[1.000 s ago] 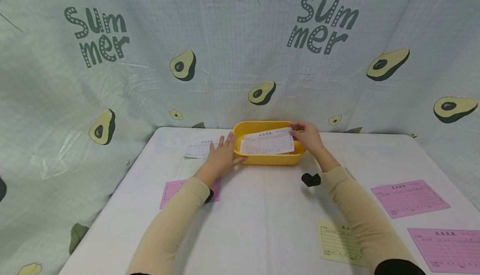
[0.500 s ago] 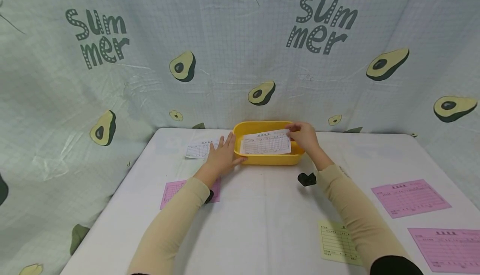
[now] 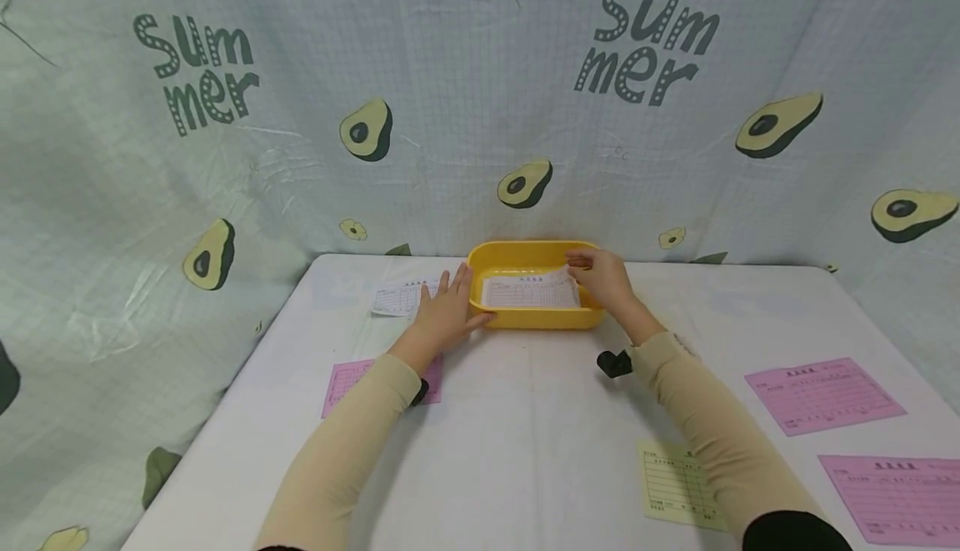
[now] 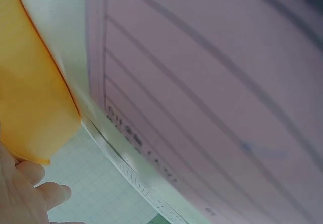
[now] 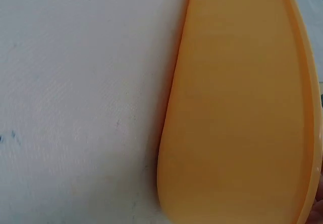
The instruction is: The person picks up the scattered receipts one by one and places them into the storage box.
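Observation:
A yellow plastic tray (image 3: 542,319) stands at the far edge of the white table, with a printed white paper slip (image 3: 528,293) inside it. My left hand (image 3: 444,318) lies spread against the tray's left end, its fingertips at the rim. In the left wrist view, part of that hand (image 4: 22,188) shows beside the tray's corner (image 4: 35,108). My right hand (image 3: 606,283) reaches over the tray's right end and pinches the slip's right corner, which curls upward. The right wrist view is mostly filled by the tray's outer wall (image 5: 237,103), with a bit of finger at the lower right edge.
Another white slip (image 3: 397,297) lies left of the tray, partly behind my left hand. A pink slip (image 3: 348,380) is under the left forearm. A yellow slip (image 3: 675,484) and two pink slips, one farther back (image 3: 825,393) and one nearer (image 3: 896,497), lie at the right.
My right hand has shifted slightly left over the tray. The upper white slip has moved left and down, and a slip now lies lower inside the tray. My left hand has stayed put.

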### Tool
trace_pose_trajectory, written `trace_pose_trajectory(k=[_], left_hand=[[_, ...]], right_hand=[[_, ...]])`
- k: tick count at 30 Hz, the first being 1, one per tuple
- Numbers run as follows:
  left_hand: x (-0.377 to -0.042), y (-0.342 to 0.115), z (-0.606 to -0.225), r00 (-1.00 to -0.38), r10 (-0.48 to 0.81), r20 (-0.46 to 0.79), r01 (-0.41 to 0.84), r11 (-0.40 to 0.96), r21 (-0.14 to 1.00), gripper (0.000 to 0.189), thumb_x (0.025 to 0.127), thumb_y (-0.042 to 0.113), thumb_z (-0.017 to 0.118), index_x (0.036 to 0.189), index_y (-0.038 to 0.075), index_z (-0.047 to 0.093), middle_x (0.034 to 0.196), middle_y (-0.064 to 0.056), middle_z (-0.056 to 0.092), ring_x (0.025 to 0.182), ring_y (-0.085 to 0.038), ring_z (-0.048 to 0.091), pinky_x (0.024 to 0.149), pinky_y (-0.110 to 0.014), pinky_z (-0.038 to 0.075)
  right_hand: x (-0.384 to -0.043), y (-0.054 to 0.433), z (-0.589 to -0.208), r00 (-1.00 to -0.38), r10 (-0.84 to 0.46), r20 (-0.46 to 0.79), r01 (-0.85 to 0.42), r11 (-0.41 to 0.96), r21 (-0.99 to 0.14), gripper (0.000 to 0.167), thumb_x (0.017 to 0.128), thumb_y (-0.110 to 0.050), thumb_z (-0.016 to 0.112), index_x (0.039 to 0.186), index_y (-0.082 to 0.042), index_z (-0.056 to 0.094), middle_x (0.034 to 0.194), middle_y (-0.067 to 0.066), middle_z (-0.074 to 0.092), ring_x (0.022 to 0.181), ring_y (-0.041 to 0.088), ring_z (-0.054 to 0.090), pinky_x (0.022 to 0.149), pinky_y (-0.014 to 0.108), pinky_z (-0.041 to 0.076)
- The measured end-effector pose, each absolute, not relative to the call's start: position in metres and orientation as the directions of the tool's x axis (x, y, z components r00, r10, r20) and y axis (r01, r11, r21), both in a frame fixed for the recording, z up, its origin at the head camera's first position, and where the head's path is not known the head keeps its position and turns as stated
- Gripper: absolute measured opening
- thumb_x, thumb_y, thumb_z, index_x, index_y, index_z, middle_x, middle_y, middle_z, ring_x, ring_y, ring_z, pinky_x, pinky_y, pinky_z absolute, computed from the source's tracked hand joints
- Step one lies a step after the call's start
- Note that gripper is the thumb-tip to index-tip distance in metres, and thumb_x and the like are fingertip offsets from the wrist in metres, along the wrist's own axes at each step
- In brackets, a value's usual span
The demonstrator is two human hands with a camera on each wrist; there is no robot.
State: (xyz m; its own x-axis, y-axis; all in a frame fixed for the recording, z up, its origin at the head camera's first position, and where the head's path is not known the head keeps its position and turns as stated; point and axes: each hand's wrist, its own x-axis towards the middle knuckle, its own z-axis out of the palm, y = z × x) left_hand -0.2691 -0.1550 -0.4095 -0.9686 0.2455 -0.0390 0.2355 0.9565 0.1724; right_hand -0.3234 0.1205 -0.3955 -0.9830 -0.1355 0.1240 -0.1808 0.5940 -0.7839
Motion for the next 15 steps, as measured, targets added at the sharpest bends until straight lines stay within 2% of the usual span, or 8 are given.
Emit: trace_pose_trajectory(k=[4,15], left_hand=[[-0.271,-0.155,-0.410,-0.969,0.244,-0.039,0.235,0.958,0.166,0.099,0.100,0.064,0.051,0.164,0.002,0.008,0.171,-0.013,0.006,0.155,-0.040,0.011,0.118,-0.068,0.011],[-0.271,-0.154,-0.410,-0.971,0.234,-0.043,0.224,0.961,0.162,0.100,0.099,0.064,0.052,0.164,0.002,0.008,0.171,-0.012,0.006,0.155,-0.040,0.012,0.119,-0.068,0.011]], right_hand=[[-0.322,0.119,-0.390,-0.977,-0.179,0.113,-0.204,0.648,-0.734,0.038,0.102,-0.007,0.063,0.139,0.003,0.060,0.139,0.020,0.062,0.126,0.037,0.059,0.107,0.046,0.047],[-0.313,0.123,-0.375,-0.960,-0.274,0.060,-0.242,0.702,-0.670,0.039,0.104,-0.005,0.059,0.143,-0.001,0.059,0.145,0.019,0.057,0.128,0.038,0.057,0.108,0.048,0.046]])
